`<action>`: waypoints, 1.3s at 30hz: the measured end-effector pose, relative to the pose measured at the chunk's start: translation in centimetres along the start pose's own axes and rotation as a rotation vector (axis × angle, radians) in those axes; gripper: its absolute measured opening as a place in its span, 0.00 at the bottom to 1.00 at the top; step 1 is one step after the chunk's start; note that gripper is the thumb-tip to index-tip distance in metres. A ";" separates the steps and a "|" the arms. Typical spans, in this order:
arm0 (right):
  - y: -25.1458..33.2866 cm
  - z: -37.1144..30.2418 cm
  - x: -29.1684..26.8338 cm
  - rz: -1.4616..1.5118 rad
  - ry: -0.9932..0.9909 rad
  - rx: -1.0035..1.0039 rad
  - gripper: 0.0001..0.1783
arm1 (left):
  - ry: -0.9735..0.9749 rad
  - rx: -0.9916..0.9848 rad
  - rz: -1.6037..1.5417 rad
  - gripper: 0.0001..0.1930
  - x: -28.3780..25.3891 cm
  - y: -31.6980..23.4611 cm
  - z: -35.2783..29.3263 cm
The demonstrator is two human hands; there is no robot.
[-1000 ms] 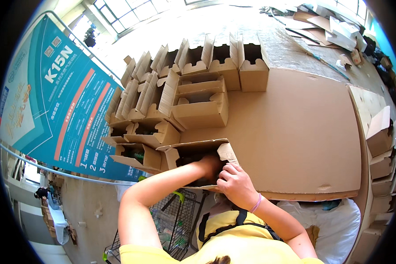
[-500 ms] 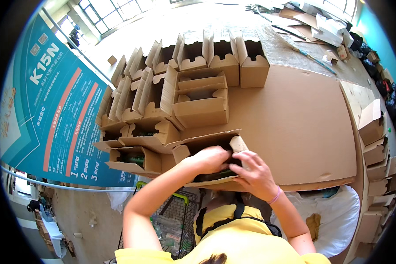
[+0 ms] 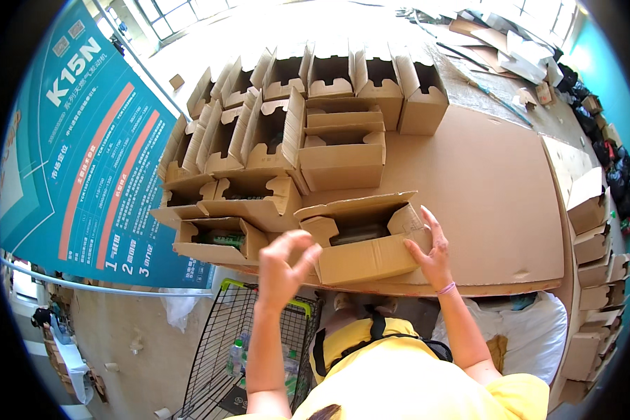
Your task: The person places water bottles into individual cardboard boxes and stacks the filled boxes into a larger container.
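Note:
In front of me, at the near edge of a cardboard-topped table point(image 3: 497, 210), stands an open cardboard box point(image 3: 367, 260) with something dim inside it. My right hand point(image 3: 430, 252) is at the box's right end, thumb near the side and fingers spread upward. Off the box's left end hangs my left hand point(image 3: 284, 269), its fingers apart and curved, with nothing in them. Left of it another open box point(image 3: 248, 241) holds a green item point(image 3: 229, 239). Several more open boxes point(image 3: 343, 168) are lined up behind in rows.
Below the table at the left is a wire shopping cart point(image 3: 213, 343) with plastic bottles point(image 3: 236, 353). A large teal banner point(image 3: 105, 161) borders the table's left side. More boxes point(image 3: 595, 245) line the right side, and a white sack point(image 3: 532, 336) lies under the near right corner.
Both hands have come out of the box and moved apart, the left one leftward, the right one to the box's right end. The box's front wall now stands upright in view.

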State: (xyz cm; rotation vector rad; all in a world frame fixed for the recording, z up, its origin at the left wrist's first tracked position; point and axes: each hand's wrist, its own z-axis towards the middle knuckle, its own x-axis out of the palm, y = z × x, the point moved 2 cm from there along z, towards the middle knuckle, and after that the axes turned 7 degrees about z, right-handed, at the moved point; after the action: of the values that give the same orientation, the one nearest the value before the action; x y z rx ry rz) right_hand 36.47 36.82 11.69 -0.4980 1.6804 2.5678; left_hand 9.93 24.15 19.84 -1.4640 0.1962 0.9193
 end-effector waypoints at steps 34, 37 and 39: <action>-2.4 1.3 -1.0 0.436 0.500 0.838 0.34 | 0.429 0.457 0.784 0.61 6.2 3.4 5.1; -3.6 2.9 1.3 0.459 0.438 0.815 0.35 | 0.388 0.472 0.879 0.59 6.3 4.6 7.8; -5.6 3.7 2.8 0.476 0.382 0.750 0.36 | 0.352 0.470 0.877 0.58 6.3 4.7 9.1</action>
State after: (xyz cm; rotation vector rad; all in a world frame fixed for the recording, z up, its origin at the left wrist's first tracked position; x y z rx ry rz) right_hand 33.98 42.03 7.30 -0.5998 2.9887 1.8713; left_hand 7.41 34.18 13.66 -1.0631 1.3018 1.1793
